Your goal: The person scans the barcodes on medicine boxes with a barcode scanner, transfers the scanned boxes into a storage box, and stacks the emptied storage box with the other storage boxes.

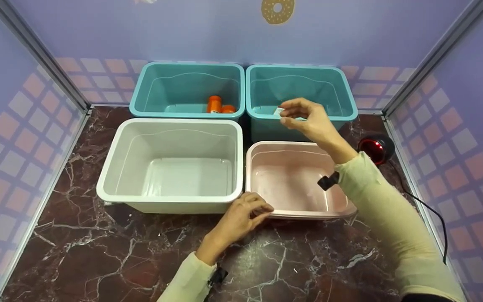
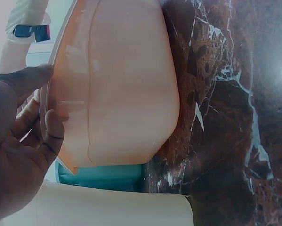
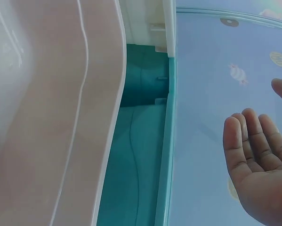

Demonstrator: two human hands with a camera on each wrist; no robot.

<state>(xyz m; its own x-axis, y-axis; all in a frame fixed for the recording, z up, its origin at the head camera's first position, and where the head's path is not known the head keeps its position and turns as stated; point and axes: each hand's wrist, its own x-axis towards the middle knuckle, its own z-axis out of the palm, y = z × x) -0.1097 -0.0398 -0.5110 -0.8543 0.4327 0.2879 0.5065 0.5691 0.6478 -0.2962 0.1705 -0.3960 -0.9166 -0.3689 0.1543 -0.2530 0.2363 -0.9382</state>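
Observation:
My left hand (image 1: 241,214) is at the front left corner of the pink bin (image 1: 304,213). In the left wrist view its thumb and fingers grip the pink rim. My right hand (image 1: 308,121) is above the front rim of the right teal bin (image 1: 346,98). Its fingers are loosely bent, with a gap to the thumb and nothing visible held in the right wrist view. Just beyond the fingertips, a small white item (image 1: 279,111) shows in that bin, partly hidden by the hand.
Two orange containers (image 1: 214,105) are in the left teal bin (image 1: 149,94). A white bin (image 1: 170,198) stands left of the pink one. At the right is a black device (image 1: 377,149) with red lights and a cable (image 1: 428,203). Patterned walls enclose the marbled table (image 1: 111,251).

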